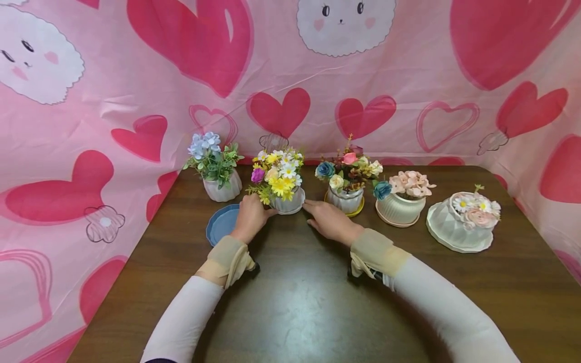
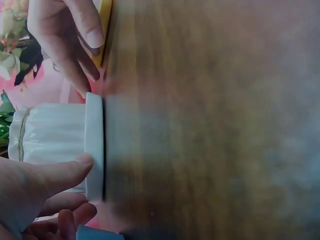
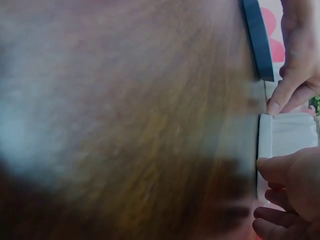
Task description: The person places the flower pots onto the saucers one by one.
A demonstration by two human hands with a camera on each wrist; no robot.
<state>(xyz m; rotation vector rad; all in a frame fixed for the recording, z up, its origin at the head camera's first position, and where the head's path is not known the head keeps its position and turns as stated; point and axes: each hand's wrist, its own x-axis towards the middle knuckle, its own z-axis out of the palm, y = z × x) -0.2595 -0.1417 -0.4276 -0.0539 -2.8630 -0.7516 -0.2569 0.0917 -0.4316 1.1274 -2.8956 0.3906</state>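
A white pot (image 1: 285,202) of yellow, white and purple flowers (image 1: 281,176) stands on a white saucer (image 2: 94,145) on the table. On its left side my left hand (image 1: 252,218) touches the saucer's rim with the thumb, its other fingers loosely bent beside it. From the right, my right hand (image 1: 333,220) reaches the opposite rim with extended fingertips; the thumb lies apart from the fingers. In the right wrist view, both hands flank the saucer. A blue saucer (image 1: 220,227) lies by the left hand with no pot on it.
Behind it at left stands a white pot (image 1: 222,187) with blue flowers. Rightward are a rose pot (image 1: 347,200) on a yellow saucer, a ribbed pot (image 1: 399,209) of pink flowers, and a faceted pot (image 1: 469,229) on a white saucer. A pink heart-patterned cloth (image 1: 317,75) hangs behind.
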